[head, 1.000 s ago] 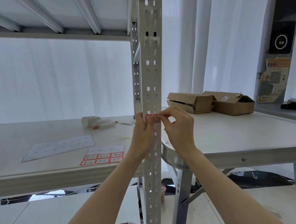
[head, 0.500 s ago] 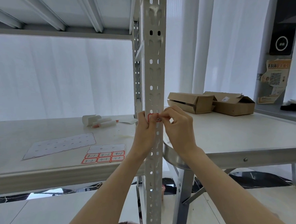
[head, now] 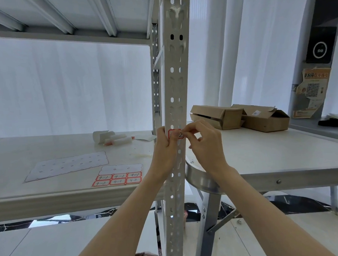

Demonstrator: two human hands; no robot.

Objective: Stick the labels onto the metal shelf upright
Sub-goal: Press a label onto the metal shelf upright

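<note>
A white perforated metal upright (head: 173, 84) runs from top to bottom through the middle of the view. A small red-bordered label (head: 176, 134) sits on its front face at shelf height, a "2" showing on it. My left hand (head: 165, 147) wraps the upright's left side with its thumb pressed on the label. My right hand (head: 206, 143) pinches the label's right edge with thumb and forefinger. On the shelf to the left lies a sheet of red labels (head: 118, 176) marked 4-1 and 4-2.
An empty backing sheet (head: 66, 165) lies further left on the shelf board (head: 50, 198). Paper rolls (head: 114, 139) sit behind it. Two open cardboard boxes (head: 240, 117) stand on the white table (head: 283, 161) to the right. A metal stool rim (head: 202, 180) is below my right wrist.
The view has drifted slightly, so the upright sits a little further right. Both hands have stayed on the label, with my left thumb now pressed further over it.
</note>
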